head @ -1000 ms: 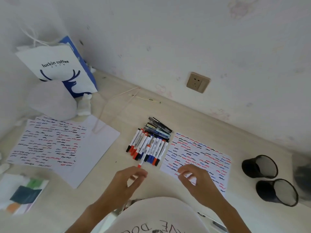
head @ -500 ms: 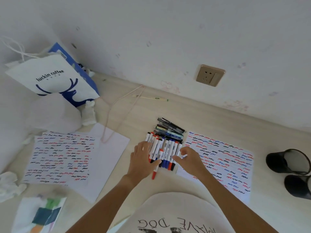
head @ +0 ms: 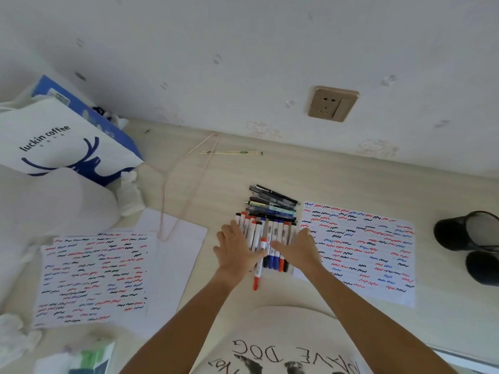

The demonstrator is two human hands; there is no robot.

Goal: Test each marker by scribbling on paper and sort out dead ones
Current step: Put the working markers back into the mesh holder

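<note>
A row of white markers [head: 275,233] with red, blue and black caps lies on the desk, with a bundle of dark pens [head: 272,202] behind it. My left hand [head: 237,249] lies flat over the row's left side, fingers straight. My right hand [head: 299,247] lies on the right side, its index finger reaching across the barrels. One red-capped marker [head: 257,273] sticks out of the row toward me. A scribbled sheet [head: 359,249] lies to the right of the markers, another scribbled sheet [head: 94,276] to the left.
Two black cups [head: 469,233] lie at the right edge. A luckin coffee bag [head: 62,141] and white wrapped bundle [head: 46,206] fill the back left. A thin pink wire loop [head: 186,184] and a chopstick [head: 232,152] lie near the wall. Crumpled tissue [head: 13,333] sits front left.
A second ago my left hand held a red-capped marker above the desk. That marker now lies in the row, and both hands have come down onto the markers.
</note>
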